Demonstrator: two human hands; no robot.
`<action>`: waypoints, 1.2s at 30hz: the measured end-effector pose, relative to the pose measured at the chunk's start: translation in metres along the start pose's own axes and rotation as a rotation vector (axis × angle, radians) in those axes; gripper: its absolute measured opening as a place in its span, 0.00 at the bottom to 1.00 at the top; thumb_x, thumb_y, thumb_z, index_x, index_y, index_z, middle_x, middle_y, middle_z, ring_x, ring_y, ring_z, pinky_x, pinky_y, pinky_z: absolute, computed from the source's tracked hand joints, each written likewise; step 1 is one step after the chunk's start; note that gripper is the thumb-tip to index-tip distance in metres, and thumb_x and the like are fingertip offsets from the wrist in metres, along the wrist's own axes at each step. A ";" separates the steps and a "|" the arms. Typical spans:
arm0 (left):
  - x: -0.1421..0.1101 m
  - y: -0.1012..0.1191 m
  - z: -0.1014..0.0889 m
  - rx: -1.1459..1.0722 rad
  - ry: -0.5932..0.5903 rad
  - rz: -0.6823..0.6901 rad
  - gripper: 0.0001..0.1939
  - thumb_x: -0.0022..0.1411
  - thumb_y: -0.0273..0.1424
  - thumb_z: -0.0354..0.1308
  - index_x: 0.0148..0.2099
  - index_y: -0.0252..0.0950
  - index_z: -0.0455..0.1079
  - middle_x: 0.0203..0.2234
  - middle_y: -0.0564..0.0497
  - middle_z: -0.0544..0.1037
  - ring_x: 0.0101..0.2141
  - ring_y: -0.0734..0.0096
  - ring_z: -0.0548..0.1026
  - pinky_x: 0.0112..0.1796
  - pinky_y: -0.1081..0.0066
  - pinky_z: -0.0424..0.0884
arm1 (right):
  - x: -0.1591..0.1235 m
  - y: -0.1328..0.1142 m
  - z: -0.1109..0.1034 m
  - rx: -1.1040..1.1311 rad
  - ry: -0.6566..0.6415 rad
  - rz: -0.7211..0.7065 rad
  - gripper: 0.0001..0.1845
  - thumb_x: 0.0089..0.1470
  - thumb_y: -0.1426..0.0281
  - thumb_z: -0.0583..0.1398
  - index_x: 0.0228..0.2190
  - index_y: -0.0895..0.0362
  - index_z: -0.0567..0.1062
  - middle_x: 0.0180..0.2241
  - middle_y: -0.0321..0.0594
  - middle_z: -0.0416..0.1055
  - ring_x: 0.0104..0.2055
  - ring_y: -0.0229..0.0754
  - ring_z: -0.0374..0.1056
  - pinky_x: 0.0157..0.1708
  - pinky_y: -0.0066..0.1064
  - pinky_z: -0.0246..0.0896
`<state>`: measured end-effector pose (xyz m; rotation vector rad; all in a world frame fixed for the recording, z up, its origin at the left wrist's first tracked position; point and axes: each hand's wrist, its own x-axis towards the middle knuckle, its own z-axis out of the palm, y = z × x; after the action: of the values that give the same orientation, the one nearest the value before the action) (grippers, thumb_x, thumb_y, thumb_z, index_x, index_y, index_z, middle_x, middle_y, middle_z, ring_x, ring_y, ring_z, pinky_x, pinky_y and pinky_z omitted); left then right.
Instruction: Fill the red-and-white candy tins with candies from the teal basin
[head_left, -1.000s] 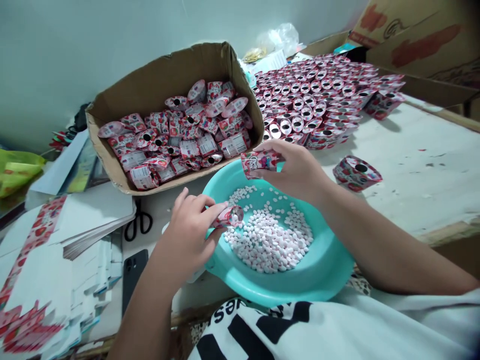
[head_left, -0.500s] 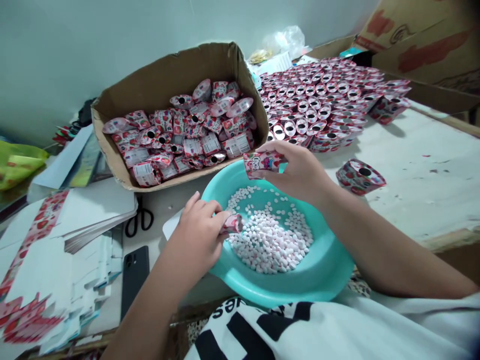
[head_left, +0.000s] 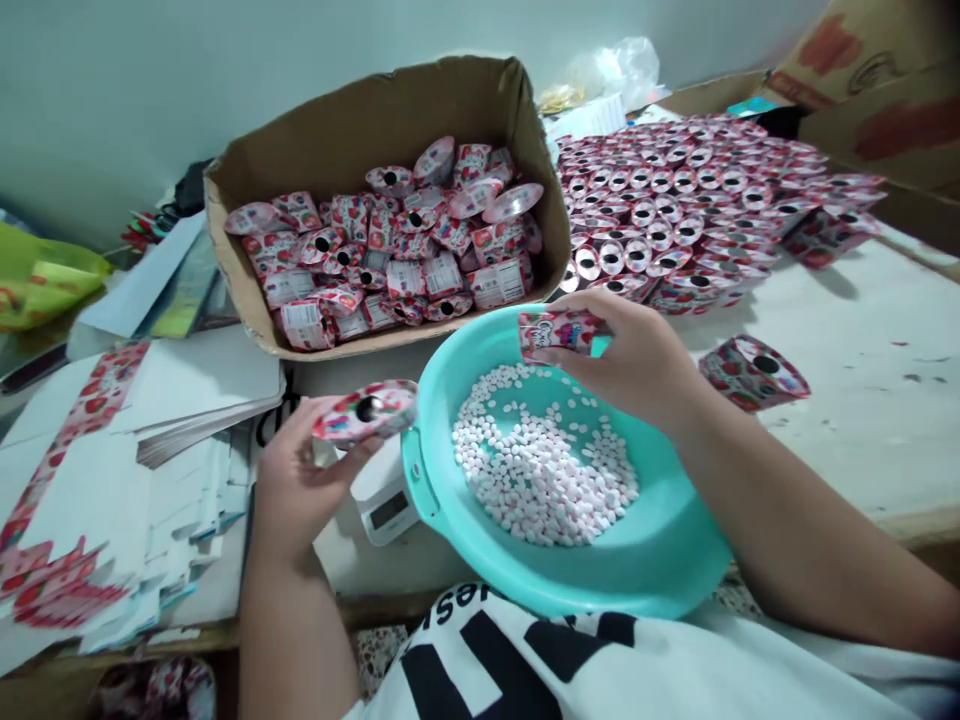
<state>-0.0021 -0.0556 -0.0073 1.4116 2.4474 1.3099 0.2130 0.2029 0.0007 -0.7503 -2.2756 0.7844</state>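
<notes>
My left hand (head_left: 304, 480) grips a small red-and-white candy box (head_left: 367, 410) printed with strawberries, a dark round spot on its upturned face. It is held above a white digital scale (head_left: 388, 500), left of the basin. Pinched in my right hand (head_left: 626, 350) is another printed candy box (head_left: 556, 334), over the basin's far rim. The turquoise plastic basin (head_left: 600, 580) holds a heap of small white tablet candies (head_left: 551, 480), and it rests against the front of my shirt.
Behind the basin stands a cardboard carton (head_left: 315, 125) of jumbled candy boxes. Rows of upright candy boxes (head_left: 675, 210) crowd the back right, and one single box (head_left: 754, 372) stands nearer. Flat printed cartons (head_left: 195, 390) are stacked at the left.
My left hand has moved left, out of the basin, with its box turned face up. The scale has come into sight. My right hand keeps its box near the far rim.
</notes>
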 end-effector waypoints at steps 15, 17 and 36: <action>-0.031 -0.108 0.008 -0.061 -0.001 -0.254 0.30 0.51 0.40 0.70 0.55 0.38 0.72 0.49 0.44 0.80 0.50 0.56 0.77 0.64 0.47 0.58 | 0.007 0.001 0.024 -0.270 -0.062 0.205 0.25 0.42 0.57 0.67 0.44 0.50 0.78 0.36 0.42 0.77 0.34 0.48 0.71 0.38 0.40 0.65; -0.032 -0.108 0.003 -0.106 0.008 -0.282 0.37 0.50 0.41 0.71 0.61 0.39 0.68 0.53 0.41 0.77 0.52 0.55 0.76 0.62 0.49 0.62 | 0.008 0.000 0.028 -0.305 -0.090 0.213 0.24 0.42 0.57 0.67 0.43 0.49 0.78 0.37 0.42 0.77 0.35 0.48 0.71 0.38 0.40 0.65; -0.037 -0.113 -0.005 -0.125 0.137 -0.167 0.33 0.58 0.50 0.63 0.58 0.34 0.70 0.49 0.41 0.79 0.51 0.58 0.77 0.56 0.59 0.70 | 0.006 0.005 0.033 -0.370 -0.247 0.176 0.27 0.39 0.51 0.65 0.42 0.48 0.79 0.36 0.41 0.79 0.28 0.47 0.70 0.28 0.39 0.63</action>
<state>-0.0622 -0.1123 -0.0933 1.0984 2.4519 1.5361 0.1874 0.1990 -0.0216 -1.0846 -2.6453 0.5625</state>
